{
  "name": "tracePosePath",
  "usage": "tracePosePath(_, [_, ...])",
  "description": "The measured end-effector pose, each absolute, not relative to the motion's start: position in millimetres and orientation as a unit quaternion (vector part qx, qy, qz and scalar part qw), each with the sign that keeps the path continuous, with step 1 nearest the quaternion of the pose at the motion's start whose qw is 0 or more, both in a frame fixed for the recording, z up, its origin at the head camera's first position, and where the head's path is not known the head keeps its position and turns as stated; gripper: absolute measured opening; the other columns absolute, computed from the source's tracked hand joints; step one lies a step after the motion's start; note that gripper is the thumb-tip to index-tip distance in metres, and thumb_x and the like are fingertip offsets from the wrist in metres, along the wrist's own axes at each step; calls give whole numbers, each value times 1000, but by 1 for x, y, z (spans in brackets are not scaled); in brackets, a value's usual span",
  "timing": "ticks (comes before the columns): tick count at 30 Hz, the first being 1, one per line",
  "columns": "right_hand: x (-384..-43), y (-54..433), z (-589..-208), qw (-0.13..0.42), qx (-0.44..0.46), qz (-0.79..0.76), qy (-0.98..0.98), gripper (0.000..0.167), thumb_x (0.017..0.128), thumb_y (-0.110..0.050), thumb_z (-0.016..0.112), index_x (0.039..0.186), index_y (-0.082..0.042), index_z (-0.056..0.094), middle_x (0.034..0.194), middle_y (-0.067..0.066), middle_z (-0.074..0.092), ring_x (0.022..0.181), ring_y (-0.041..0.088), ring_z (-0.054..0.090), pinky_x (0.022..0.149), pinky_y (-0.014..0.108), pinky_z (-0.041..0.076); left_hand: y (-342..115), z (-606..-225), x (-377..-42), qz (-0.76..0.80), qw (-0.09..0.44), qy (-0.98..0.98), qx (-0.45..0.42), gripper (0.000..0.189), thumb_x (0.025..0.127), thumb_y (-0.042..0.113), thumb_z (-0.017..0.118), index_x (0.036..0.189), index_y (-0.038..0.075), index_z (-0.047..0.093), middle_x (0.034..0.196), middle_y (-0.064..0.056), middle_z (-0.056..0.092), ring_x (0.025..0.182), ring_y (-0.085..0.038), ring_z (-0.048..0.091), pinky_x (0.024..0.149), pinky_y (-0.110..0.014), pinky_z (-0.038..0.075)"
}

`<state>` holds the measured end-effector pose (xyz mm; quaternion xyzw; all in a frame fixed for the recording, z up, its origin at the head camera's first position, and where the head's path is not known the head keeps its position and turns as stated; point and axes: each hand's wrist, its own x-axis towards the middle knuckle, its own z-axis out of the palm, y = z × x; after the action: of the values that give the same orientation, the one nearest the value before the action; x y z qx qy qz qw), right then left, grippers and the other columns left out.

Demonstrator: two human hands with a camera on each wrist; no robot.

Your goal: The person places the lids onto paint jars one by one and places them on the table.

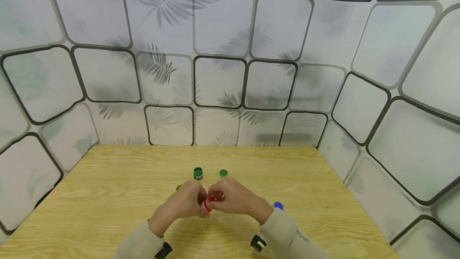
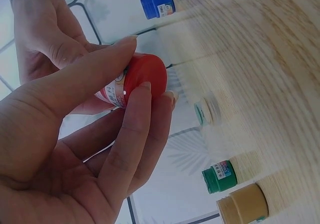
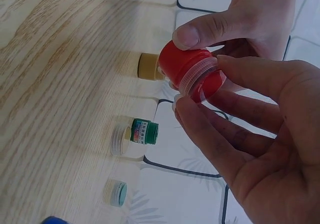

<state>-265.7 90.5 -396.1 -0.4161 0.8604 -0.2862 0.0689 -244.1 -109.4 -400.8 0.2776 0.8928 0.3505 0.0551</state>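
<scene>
Between the two hands is a small red paint jar with a white label and a clear ridged lid at one end. My left hand grips the jar's body, thumb on one side and fingers on the other, as the left wrist view shows. Thumb and fingertips of my right hand pinch the lid's rim. The jar is tilted and held over the table, its lid end hidden in the left wrist view.
Beyond the hands stand a green paint jar and a green-tinted lid. A mustard-yellow jar is mostly hidden behind the left hand in the head view. Another clear lid lies near the green jar. A blue jar stands by the right wrist.
</scene>
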Motion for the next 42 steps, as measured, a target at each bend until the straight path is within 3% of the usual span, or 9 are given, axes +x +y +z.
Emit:
tracePosePath(5, [-265, 91, -397, 69, -413, -289, 861, 11, 96, -13, 73, 107, -9, 76, 99, 1, 78, 82, -3, 68, 71, 10, 54, -109, -400, -244, 351, 56, 894, 273, 17, 71, 5, 91, 74, 9, 75, 63, 6, 65, 56, -5, 48, 49, -20, 40])
tracePosePath(12, [-265, 92, -397, 59, -414, -300, 857, 22, 96, -13, 73, 117, -8, 71, 115, 6, 74, 98, 9, 71, 75, 11, 56, -111, -399, -244, 363, 57, 890, 271, 15, 72, 3, 90, 74, 7, 76, 64, 0, 68, 55, -7, 50, 50, -21, 42])
tracePosePath(25, [-264, 92, -397, 57, -433, -308, 845, 21, 93, -6, 76, 113, -9, 72, 110, 4, 74, 98, 3, 70, 80, 20, 61, -111, -398, -245, 357, 55, 894, 266, 15, 72, 5, 90, 75, 8, 76, 64, 3, 68, 56, -7, 51, 49, -22, 42])
tracePosePath(42, [-263, 92, -399, 35, -435, -306, 846, 19, 92, -6, 77, 110, -8, 76, 104, 5, 73, 94, 4, 67, 81, 21, 61, -111, -399, -246, 365, 62, 891, 263, 15, 72, 4, 89, 74, 9, 75, 63, 3, 68, 55, -7, 51, 50, -23, 43])
